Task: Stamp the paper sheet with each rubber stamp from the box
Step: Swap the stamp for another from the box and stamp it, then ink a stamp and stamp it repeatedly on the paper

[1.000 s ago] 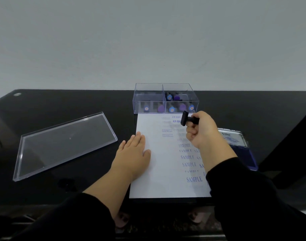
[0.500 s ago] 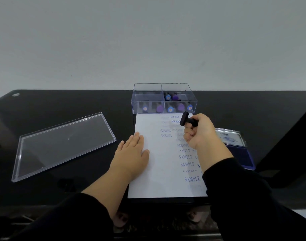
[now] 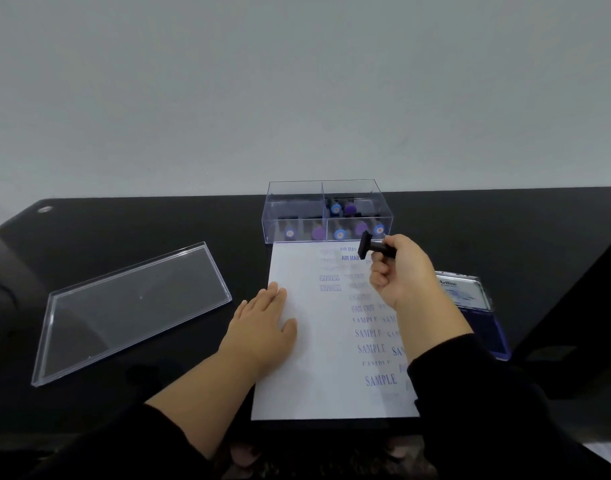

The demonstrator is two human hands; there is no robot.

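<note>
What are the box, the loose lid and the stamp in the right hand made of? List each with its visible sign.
Box: seemingly clear rigid plastic, glossy; the stamps inside show through its walls.
Lid: apparently the same clear plastic; the dark table shows through and its edges catch light.
Stamp gripped by the right hand: black, matte, probably plastic; its printing face cannot be seen.

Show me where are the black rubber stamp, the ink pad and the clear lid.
black rubber stamp (image 3: 377,248): head view, on its handle, near the right hand.
ink pad (image 3: 470,296): head view, on its open cover.
clear lid (image 3: 134,306): head view, on its flat middle.
</note>
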